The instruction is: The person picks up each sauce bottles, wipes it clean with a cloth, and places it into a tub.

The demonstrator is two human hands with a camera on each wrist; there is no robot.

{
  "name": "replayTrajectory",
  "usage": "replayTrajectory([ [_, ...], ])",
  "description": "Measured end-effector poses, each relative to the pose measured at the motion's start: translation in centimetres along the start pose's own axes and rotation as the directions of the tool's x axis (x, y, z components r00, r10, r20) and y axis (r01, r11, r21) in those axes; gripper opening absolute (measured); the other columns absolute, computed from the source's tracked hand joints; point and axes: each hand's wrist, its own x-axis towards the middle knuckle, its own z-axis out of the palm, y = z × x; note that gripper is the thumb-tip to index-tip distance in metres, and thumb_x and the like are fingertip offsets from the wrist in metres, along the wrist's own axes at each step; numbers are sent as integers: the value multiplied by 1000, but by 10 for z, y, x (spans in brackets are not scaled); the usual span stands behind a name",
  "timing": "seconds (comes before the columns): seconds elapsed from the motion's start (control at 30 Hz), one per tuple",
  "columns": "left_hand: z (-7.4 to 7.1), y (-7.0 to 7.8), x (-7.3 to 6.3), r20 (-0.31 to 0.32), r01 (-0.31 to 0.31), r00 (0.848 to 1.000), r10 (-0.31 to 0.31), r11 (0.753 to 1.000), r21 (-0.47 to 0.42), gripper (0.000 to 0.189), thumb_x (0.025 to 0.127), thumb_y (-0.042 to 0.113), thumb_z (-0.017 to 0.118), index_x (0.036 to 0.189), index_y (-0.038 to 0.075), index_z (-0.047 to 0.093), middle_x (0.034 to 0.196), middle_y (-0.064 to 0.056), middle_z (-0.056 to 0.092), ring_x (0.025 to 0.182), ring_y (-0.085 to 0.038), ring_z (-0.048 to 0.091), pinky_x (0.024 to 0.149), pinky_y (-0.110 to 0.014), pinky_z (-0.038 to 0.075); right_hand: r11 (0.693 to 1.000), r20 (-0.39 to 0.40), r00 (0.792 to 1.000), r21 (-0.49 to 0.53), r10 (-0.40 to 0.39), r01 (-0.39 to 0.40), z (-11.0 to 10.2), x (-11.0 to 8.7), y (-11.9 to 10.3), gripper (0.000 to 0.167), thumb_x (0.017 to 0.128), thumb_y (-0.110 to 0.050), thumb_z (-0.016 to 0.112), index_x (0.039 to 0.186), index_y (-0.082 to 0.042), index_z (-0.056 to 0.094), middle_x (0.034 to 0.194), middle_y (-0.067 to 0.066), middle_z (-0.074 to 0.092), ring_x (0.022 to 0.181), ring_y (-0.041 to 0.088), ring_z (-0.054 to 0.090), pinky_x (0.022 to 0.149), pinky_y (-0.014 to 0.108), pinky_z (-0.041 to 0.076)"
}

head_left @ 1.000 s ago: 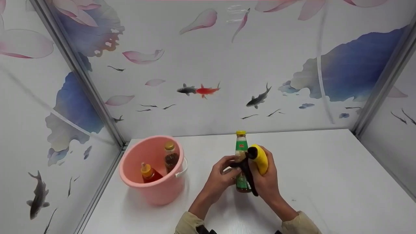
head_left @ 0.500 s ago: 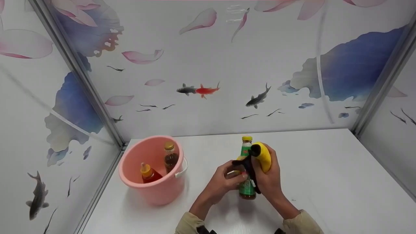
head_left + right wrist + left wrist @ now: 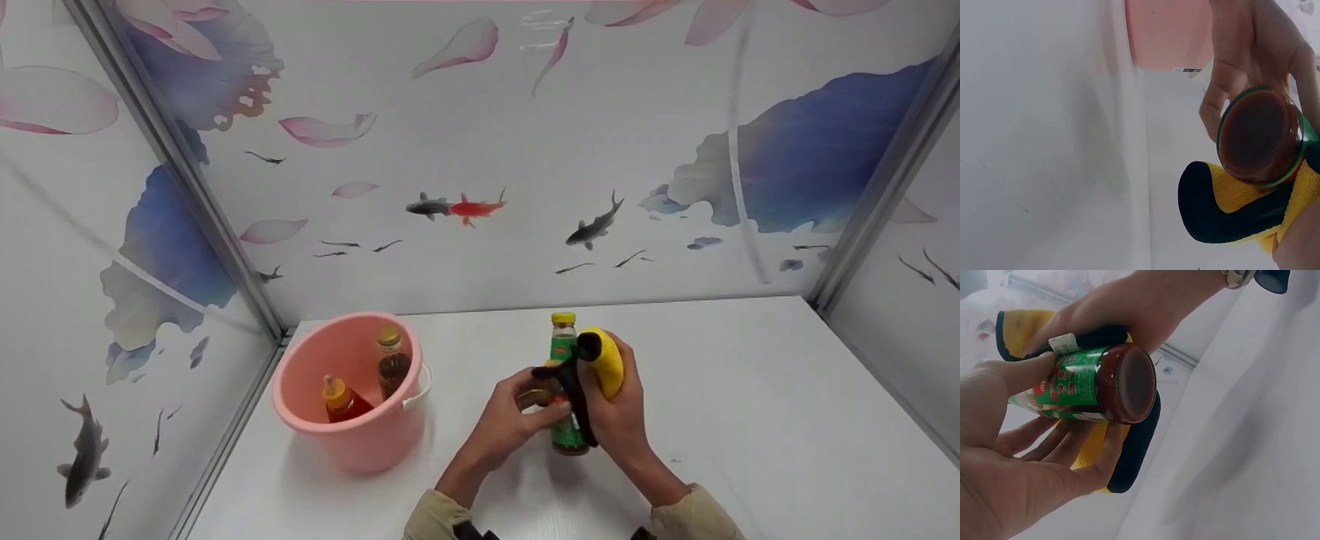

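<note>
A glass sauce bottle (image 3: 563, 343) with a green label and yellow cap is held up over the table, between both hands. My left hand (image 3: 504, 420) grips it from the left; in the left wrist view the thumb lies on the label and the fingers curl underneath. On the other side my right hand (image 3: 622, 412) grips a yellow cloth (image 3: 611, 369) with a black border. The cloth (image 3: 1098, 444) wraps partly round the bottle, and a small white tag shows on it. Toward the right wrist camera faces the bottle's dark reddish-brown base (image 3: 1255, 135).
A pink bucket (image 3: 375, 446) with a white handle stands on the white table (image 3: 750, 420) at the left. Inside are a dark bottle (image 3: 393, 369) with a yellowish cap and a red bottle (image 3: 347, 403) with an orange nozzle cap. Printed wall panels surround the table.
The bottle has come slightly nearer to me and to the right, then shifted a touch back left. Both hands still hold it and the cloth. The bucket stays put.
</note>
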Motion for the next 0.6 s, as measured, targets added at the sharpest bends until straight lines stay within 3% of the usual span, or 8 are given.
replayTrajectory([
  [0.33,-4,2,-1,-92,-59,994,59,998,3,53,100,20,80,148,18,59,143,-9,66,129,-24,66,103,-33,61,1000,18,1000,20,2,-3,7,-5,3,52,107,-8,67,155,-15,48,131,5,62,115,20,63,104,23,56],
  [0.47,-6,3,-1,-86,-61,995,59,998,-22,53,101,16,79,150,15,59,149,-11,58,130,-25,63,101,-35,62,1000,17,1000,10,8,-8,7,-7,4,52,106,-8,68,155,-15,49,131,3,62,115,19,63,104,23,56],
  [0.6,-7,5,-1,-68,-40,997,37,999,-37,53,101,16,77,151,14,59,147,-13,60,130,-25,64,99,-39,64,1000,17,1000,3,14,-14,7,-7,4,53,107,-8,68,155,-16,49,133,3,62,117,19,63,105,22,55],
])
